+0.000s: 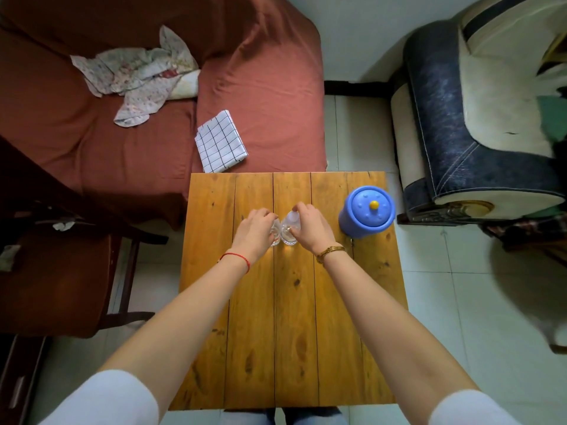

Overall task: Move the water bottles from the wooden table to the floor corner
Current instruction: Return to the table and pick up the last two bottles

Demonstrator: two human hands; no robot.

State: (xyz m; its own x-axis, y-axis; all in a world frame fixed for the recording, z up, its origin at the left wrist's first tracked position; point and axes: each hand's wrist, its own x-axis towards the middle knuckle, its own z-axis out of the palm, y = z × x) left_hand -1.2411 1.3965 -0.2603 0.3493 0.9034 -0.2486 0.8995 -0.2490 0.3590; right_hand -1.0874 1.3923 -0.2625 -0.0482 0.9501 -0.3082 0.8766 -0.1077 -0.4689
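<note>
- Two clear water bottles (287, 230) stand side by side, mid wooden table (294, 317).
- Left hand (254, 231) curls round one, right hand (310, 228) round the other, likely for lifting both together.
- Blue jar (366, 211) stands nearby.

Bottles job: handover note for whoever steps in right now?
Left hand: fingers curled over the left bottle.
Right hand: fingers round the right bottle, near its cap.
Both bottles stand upright side by side, mid table; whether they are lifted yet cannot be told.
Blue jar sits on the table's right edge, not part of the job.
Done: both bottles gripped.
Left: lift both, carry to the floor corner, set down.
</note>
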